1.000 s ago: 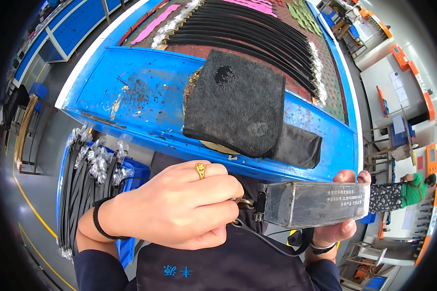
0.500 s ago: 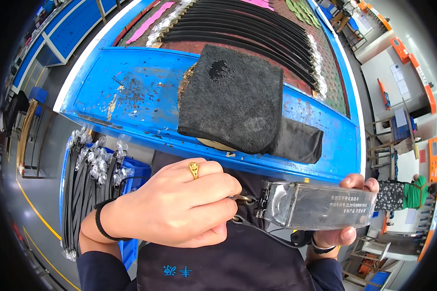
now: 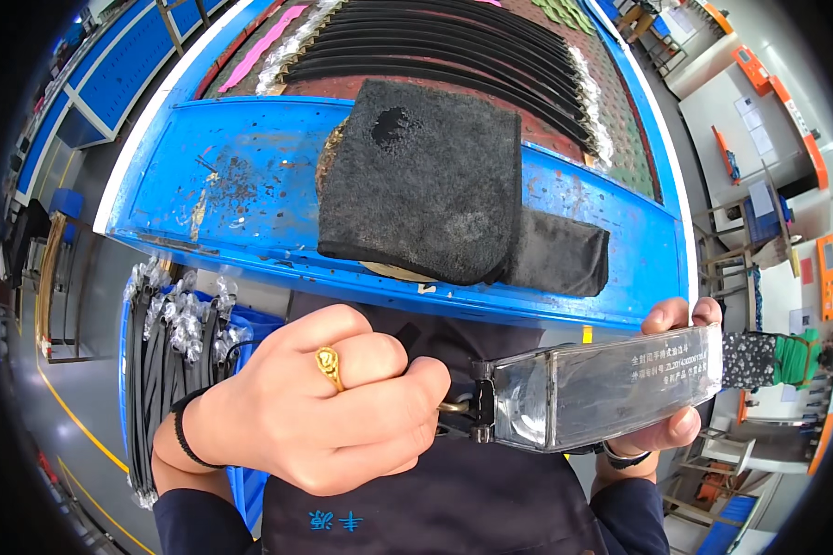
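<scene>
My left hand (image 3: pixel 319 407), with a gold ring and a black wrist band, is closed in a fist around the black strap end and brass hook (image 3: pixel 458 412) at the left end of a clear plastic sleeve. My right hand (image 3: pixel 671 384) grips the right end of that clear sleeve (image 3: pixel 602 388), thumb on top and fingers underneath. The sleeve is held level in front of my dark apron, below the bench edge. What lies inside the sleeve is hard to make out.
A blue metal bench (image 3: pixel 250 199) lies ahead, with a folded black cloth (image 3: pixel 426 180) and a smaller dark cloth (image 3: pixel 560 254) on it. Rows of black straps (image 3: pixel 453 46) lie beyond. A blue bin of bagged black straps (image 3: pixel 171 351) stands at my left.
Both hands and the sleeve have stayed almost in place; the view has shifted slightly, and my right thumb shows more over the sleeve's top edge.
</scene>
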The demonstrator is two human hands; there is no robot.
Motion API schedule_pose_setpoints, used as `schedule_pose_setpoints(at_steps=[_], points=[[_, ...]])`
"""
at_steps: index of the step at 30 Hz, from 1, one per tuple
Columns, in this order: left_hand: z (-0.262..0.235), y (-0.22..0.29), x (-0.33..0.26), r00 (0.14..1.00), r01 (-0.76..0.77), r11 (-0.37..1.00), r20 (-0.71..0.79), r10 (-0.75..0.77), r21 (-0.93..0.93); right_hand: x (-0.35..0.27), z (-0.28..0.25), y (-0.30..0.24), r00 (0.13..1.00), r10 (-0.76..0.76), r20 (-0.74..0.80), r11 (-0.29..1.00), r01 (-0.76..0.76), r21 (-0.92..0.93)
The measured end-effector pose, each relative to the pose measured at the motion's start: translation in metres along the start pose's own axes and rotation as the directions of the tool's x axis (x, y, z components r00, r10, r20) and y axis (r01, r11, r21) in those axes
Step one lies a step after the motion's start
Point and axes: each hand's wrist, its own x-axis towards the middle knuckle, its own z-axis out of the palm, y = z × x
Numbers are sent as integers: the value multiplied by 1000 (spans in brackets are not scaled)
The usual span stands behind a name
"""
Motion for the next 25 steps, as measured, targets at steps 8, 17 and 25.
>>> schedule_pose_setpoints(at_steps=[8,17,25], points=[[-6,2,-10,997,79,997,-25,-79,18,8,-17,4,985,99,-138,985,-77,157],[-26,4,-35,980,198,978,11,-199,61,94,17,58,982,135,135,975,-156,161],[-34,13,-53,948,316,947,20,-318,52,112,18,109,908,266,323,861,-73,-503]])
